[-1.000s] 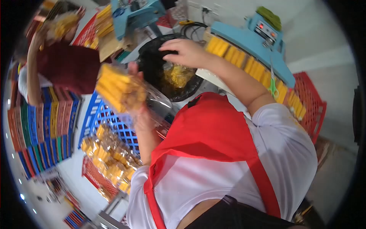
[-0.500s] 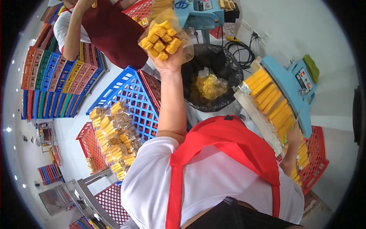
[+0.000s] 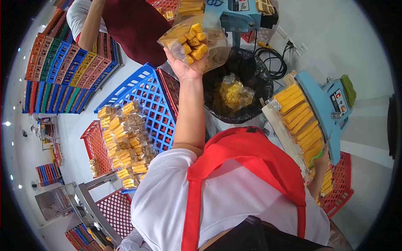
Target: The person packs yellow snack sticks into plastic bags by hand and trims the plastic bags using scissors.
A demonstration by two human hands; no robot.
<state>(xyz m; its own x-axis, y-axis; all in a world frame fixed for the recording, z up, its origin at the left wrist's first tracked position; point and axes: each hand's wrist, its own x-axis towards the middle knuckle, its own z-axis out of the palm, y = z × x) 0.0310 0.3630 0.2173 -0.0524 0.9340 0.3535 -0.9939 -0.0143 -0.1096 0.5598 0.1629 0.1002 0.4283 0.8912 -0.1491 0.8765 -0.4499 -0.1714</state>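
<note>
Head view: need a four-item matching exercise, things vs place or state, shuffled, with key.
1. raised bag
2. green scissors
3. bin
4. green cloth

A. lined in black, yellow scraps inside
B. on the nearer blue machine
C. in the left hand
D. at the right hand

Pairs: 1-C, 2-D, 3-A, 4-B

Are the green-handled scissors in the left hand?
No, the left hand holds a clear bag of yellow sticks, while the green-handled scissors show at the right hand.
</note>
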